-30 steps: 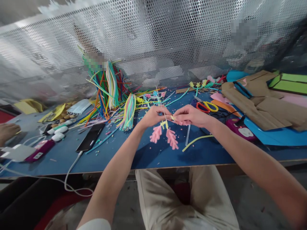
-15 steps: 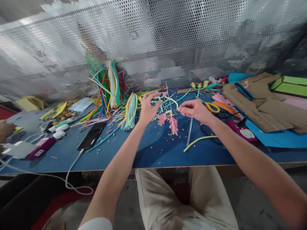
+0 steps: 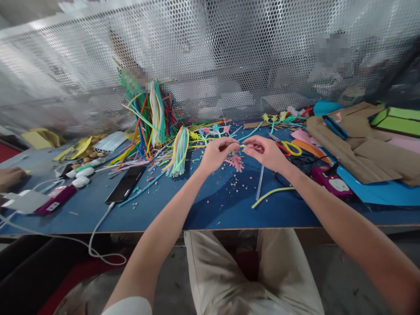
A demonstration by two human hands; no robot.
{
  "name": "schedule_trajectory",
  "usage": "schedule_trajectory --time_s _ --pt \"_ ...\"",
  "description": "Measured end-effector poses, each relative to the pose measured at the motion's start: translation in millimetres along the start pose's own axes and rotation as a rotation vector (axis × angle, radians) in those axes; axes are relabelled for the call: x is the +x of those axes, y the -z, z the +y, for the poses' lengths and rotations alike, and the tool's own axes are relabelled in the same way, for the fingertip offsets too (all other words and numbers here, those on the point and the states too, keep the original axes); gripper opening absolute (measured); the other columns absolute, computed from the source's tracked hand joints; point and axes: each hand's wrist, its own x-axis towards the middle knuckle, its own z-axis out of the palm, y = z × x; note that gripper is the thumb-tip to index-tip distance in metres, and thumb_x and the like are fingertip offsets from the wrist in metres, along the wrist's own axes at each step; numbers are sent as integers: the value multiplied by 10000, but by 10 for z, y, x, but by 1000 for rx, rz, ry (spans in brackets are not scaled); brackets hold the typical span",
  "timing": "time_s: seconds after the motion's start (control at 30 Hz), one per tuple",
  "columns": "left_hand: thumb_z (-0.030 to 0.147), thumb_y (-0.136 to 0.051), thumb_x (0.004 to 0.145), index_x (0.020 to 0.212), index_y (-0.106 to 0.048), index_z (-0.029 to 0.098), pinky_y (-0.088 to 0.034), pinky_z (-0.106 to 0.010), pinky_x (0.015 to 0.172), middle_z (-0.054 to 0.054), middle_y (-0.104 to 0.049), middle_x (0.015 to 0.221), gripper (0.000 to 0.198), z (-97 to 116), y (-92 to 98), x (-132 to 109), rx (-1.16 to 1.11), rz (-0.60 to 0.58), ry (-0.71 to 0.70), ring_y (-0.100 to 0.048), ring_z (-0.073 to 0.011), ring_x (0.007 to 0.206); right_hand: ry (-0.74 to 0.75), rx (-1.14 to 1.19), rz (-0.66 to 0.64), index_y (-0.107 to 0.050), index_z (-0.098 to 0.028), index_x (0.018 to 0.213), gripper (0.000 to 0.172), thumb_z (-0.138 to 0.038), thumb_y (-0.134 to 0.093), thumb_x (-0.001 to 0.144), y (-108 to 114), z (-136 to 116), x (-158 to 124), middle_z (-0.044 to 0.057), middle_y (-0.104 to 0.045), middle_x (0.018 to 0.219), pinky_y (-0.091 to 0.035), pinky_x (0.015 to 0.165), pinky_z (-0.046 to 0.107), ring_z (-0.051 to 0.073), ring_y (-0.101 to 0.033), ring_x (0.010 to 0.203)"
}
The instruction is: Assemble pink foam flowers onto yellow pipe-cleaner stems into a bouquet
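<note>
My left hand (image 3: 217,154) and my right hand (image 3: 265,153) meet over the middle of the table, fingertips almost touching. Both are pinched closed on a short yellow pipe cleaner (image 3: 242,146), of which only a bit shows between the fingers. Just beneath them hangs or lies a pink, fluffy, leaf-like piece of pipe cleaner (image 3: 236,163); whether it joins the yellow one is hidden. Behind my left hand are small blue, pink and yellow pipe-cleaner flowers (image 3: 215,127). A loose pale-yellow pipe cleaner (image 3: 271,192) and a clear thin stick (image 3: 260,183) lie by my right forearm.
Left of my hands stand bundles of coloured pipe cleaners (image 3: 179,153), then a black phone (image 3: 126,186) on a white cable. To the right are a purple power strip (image 3: 333,181), brown paper (image 3: 357,144) and blue sheets (image 3: 370,192). Another person's hand (image 3: 11,178) rests far left.
My left hand has moved right and down and closed its fingers beside my right hand. The flowers behind it now show, while the pink piece is more covered.
</note>
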Motion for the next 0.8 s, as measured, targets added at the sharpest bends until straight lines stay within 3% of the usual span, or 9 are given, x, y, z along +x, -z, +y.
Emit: schedule_trajectory --time_s 0.2,0.37,0.47,0.6,0.8 --pt "384 -742 883 992 -740 159 -542 -231 727 -63 -768 884 251 -55 -39 -23 -63 0 21 -708 -136 774 88 -90 34 -717 -198 922 260 -439 -625 950 -6 11 -5 53 -734 862 -524 739 332 193 -677 774" --pt "473 -726 892 888 -744 143 -448 -193 506 -57 -750 788 331 -33 -25 -52 -84 -97 106 -585 -72 506 248 -253 119 -705 -218 931 218 -405 -601 976 -14 -34 -41 60 -735 918 -503 770 342 203 -658 825" --pt "503 -693 916 871 -764 140 -437 -192 500 -64 -749 783 373 -8 -27 -64 -86 -160 100 -575 -71 511 360 -387 129 -700 -232 951 230 -402 -555 1003 -6 -45 -66 76 -735 958 -488 857 376 224 -645 899" --pt "465 -741 887 953 -780 151 -478 -201 568 -55 -746 788 323 3 -61 -65 -102 -81 38 -612 -91 604 422 -504 151 -700 -240 948 238 -407 -543 1012 1 -42 -74 71 -741 934 -446 923 402 227 -637 891" --pt "442 -740 891 945 -774 153 -431 -210 498 -31 -714 716 296 -2 -105 -84 -40 17 7 -551 -67 496 345 -540 253 -722 -228 920 234 -399 -577 989 -71 -65 -72 51 -743 834 -410 931 420 217 -630 792"
